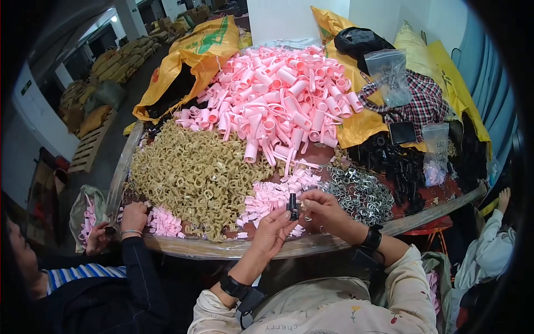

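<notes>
My left hand (271, 231) is closed around a small black plastic tube-shaped part (292, 205), held upright above the table's near edge. Close beside it, my right hand (328, 211) pinches a tiny tan piece (303, 205) against or right next to the black part; whether they touch cannot be made out. Beneath and behind my hands lies a heap of small pink pieces (272, 197). Silver metal hooks (361, 195) are piled just right of my right hand. To the left spreads a large heap of tan plastic ring-shaped parts (189, 172).
Pink tubes and straps (283, 94) form a tall mound at the back, beside a yellow woven sack (194, 55). Black parts (386, 167) and a clear plastic bag (435, 153) lie right. A co-worker's hand (134, 218) works at left; another person's sleeve (489, 250) shows at right.
</notes>
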Motion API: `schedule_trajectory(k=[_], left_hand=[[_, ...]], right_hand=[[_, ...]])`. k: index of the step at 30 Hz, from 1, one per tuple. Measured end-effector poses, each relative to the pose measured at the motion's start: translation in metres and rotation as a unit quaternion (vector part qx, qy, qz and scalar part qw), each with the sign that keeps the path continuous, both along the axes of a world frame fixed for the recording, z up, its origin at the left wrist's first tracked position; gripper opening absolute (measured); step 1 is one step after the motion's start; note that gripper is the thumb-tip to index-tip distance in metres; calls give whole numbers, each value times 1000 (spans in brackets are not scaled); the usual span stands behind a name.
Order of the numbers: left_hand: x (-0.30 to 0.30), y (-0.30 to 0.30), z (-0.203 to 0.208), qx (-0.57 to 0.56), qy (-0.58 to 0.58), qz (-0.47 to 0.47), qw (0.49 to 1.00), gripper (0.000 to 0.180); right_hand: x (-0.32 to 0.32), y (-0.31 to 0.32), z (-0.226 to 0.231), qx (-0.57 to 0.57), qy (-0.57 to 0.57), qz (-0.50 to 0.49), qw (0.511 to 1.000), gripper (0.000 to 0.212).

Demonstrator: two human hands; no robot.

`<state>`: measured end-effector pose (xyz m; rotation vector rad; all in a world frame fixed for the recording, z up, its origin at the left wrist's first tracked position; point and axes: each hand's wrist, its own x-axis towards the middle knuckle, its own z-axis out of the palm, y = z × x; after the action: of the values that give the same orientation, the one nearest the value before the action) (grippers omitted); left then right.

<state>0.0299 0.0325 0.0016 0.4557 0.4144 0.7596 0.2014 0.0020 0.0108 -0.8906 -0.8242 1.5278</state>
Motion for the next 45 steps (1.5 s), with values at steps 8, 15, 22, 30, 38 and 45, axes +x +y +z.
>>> schedule_trajectory(k=[8, 15, 22, 30, 38, 45], left_hand=[[-6, -1, 3, -22, 20, -28, 999, 25], [-5, -4, 5, -31, 9, -52, 998, 24], [-4, -3, 3, -43, 27, -63, 997, 24], [-12, 18, -3, 84, 154, 21, 984, 15], [-8, 24, 7, 6, 134, 32, 991, 14], [-22, 24, -4, -66, 73, 41, 994, 13]], right_hand=[[8, -3, 44, 162, -197, 23, 967, 16], [10, 1, 39, 301, -363, 72, 879, 18], [0, 6, 37, 363, -416, -19, 833, 11], [27, 20, 33, 119, -435, 30, 892, 15], [19, 73, -2, 256, -701, 36, 664, 11], [12, 81, -22, 222, -758, 0, 613, 16]])
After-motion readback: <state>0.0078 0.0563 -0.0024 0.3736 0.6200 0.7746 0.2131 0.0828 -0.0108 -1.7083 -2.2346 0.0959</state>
